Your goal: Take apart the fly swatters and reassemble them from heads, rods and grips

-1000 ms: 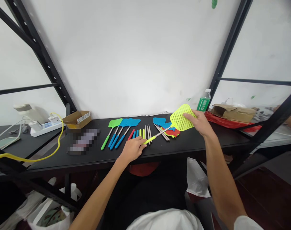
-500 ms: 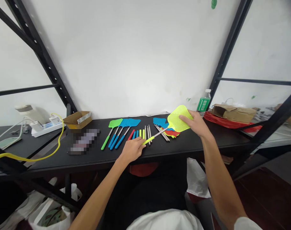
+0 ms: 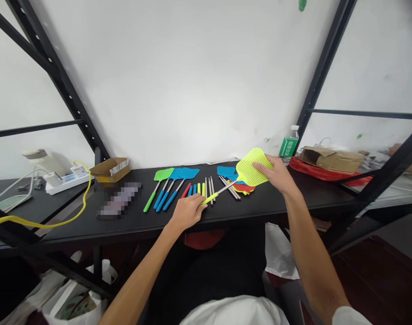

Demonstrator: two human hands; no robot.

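Note:
A yellow fly swatter (image 3: 248, 168) is stretched between my two hands above the black table. My left hand (image 3: 189, 210) is closed around its yellow handle. My right hand (image 3: 277, 174) grips the perforated head, thumb on top. Left of it lie finished-looking swatters, a green one (image 3: 163, 174) and several blue ones (image 3: 189, 173). Near my left hand are loose red, blue and yellow handle grips (image 3: 199, 188) and metal rods (image 3: 212, 186). Beneath the held swatter, more rods (image 3: 230, 187) lie beside blue swatter heads (image 3: 225, 171) and partly hidden red and yellow ones.
A small cardboard box (image 3: 110, 169) and a blurred-out flat item (image 3: 119, 201) sit left, beside a power strip (image 3: 68, 180) with a yellow cable (image 3: 80, 205). Rightward stand a green-labelled bottle (image 3: 289, 145) and cardboard on red plastic (image 3: 328, 172). Black shelf posts (image 3: 68, 97) frame the table.
The swatter's head has shifted very slightly left. Both hands keep their hold, and the things on the table stay where they were.

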